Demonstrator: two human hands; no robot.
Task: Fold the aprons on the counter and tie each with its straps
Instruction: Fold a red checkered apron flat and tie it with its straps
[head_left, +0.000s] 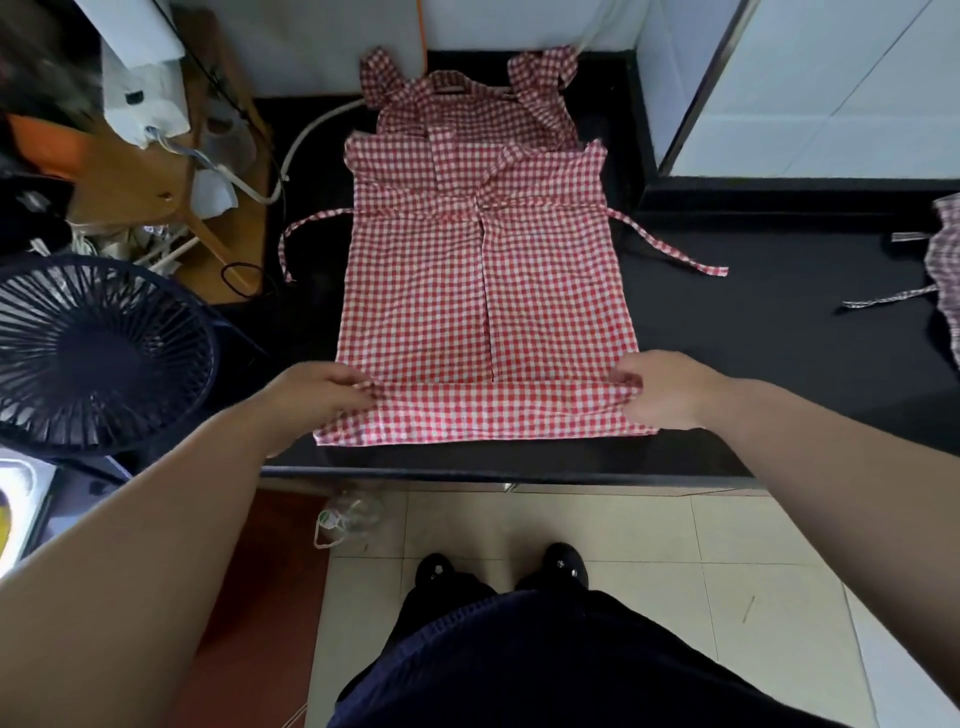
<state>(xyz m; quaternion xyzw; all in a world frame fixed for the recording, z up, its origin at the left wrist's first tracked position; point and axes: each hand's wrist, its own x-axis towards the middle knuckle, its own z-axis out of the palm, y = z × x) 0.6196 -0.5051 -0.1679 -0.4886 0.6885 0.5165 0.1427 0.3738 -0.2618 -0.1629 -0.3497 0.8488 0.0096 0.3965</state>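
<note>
Near the counter's (753, 338) front edge, the left hand (317, 395) and right hand (660, 389) each pinch one end of the apron's (483, 291) turned-up hem, probably so the fold travels evenly. The apron lies flat, bib toward the back edge. Its straps (670, 244) splay sideways, free for tying. A second apron (945, 260) waits at the right edge.
</note>
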